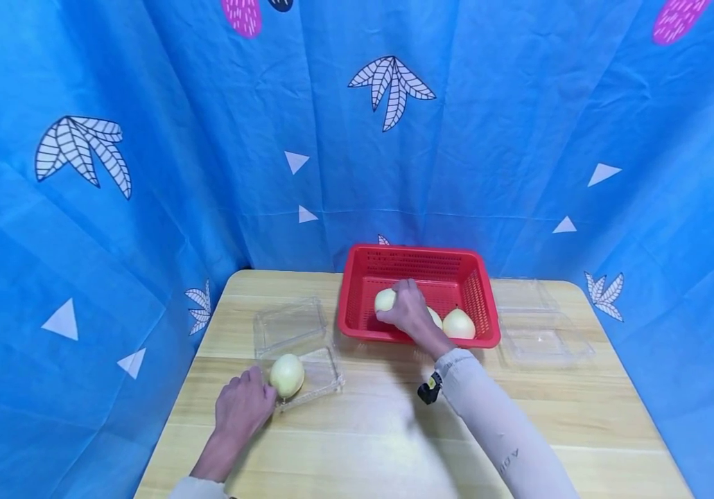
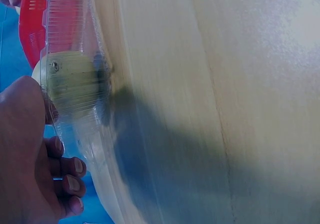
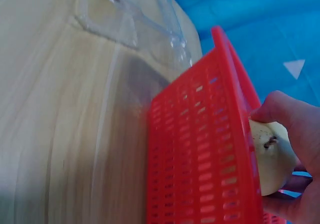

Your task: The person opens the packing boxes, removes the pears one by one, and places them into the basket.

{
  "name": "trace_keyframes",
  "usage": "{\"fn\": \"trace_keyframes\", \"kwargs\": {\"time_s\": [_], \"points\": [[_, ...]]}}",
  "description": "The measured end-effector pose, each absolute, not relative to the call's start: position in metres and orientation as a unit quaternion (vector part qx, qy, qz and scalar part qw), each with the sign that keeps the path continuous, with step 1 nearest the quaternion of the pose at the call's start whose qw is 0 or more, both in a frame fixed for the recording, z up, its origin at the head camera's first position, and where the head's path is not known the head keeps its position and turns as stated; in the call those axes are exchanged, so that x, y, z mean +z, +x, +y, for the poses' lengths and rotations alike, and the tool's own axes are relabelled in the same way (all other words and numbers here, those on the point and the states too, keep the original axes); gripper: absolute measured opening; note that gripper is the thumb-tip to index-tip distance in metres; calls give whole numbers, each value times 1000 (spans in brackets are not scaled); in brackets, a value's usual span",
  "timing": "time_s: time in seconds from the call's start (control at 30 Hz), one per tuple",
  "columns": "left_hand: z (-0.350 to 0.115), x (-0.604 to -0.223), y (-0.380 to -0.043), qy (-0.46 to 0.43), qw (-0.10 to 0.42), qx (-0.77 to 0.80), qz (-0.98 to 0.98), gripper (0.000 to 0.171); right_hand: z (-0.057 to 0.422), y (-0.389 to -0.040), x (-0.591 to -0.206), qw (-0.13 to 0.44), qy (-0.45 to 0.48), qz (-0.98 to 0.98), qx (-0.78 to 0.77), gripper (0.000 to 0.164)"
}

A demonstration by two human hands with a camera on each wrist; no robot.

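In the head view, my right hand (image 1: 408, 308) grips a pale yellow pear (image 1: 385, 300) inside the red basket (image 1: 351, 305). The right wrist view shows the stem end of this pear (image 3: 272, 159) between thumb and fingers, partly behind the basket wall. Another pear (image 1: 459, 324) lies at the basket's right front, and one more (image 1: 434, 317) is half hidden by my wrist. My left hand (image 1: 245, 404) holds the near left edge of an open clear plastic container (image 1: 321, 357). One pear (image 1: 286, 375) sits in its left part, right beside my fingers.
Clear plastic containers (image 1: 541, 333) lie on the table to the right of the basket. A blue patterned curtain (image 1: 394, 173) hangs behind the wooden table (image 1: 357, 430) and along both sides. My right sleeve (image 1: 500, 423) crosses over the table's front.
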State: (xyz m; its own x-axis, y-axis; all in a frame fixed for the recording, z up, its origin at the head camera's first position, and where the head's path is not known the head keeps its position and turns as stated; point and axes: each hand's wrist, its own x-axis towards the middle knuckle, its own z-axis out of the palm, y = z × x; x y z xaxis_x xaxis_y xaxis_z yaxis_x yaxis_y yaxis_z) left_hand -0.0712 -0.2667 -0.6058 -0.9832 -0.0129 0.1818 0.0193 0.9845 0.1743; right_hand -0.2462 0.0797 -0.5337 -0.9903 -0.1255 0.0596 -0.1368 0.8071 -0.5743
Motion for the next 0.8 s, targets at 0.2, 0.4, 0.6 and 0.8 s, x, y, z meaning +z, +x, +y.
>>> {"fn": "trace_keyframes", "kwargs": {"time_s": [0.2,0.4,0.6,0.8], "points": [[-266,-606,-71,-7,103,-88,-991,22,85,-252,-538,-5,58,-953,297,71],[-265,-605,-70,-16,131,-85,-988,23,85,-256,-542,-9,66,-960,272,69],[-264,-604,-70,-21,146,-85,-985,23,82,-258,-547,-37,64,-969,235,72],[-265,-605,-71,-8,115,-94,-989,22,82,-258,-553,-51,75,-975,202,79]]}}
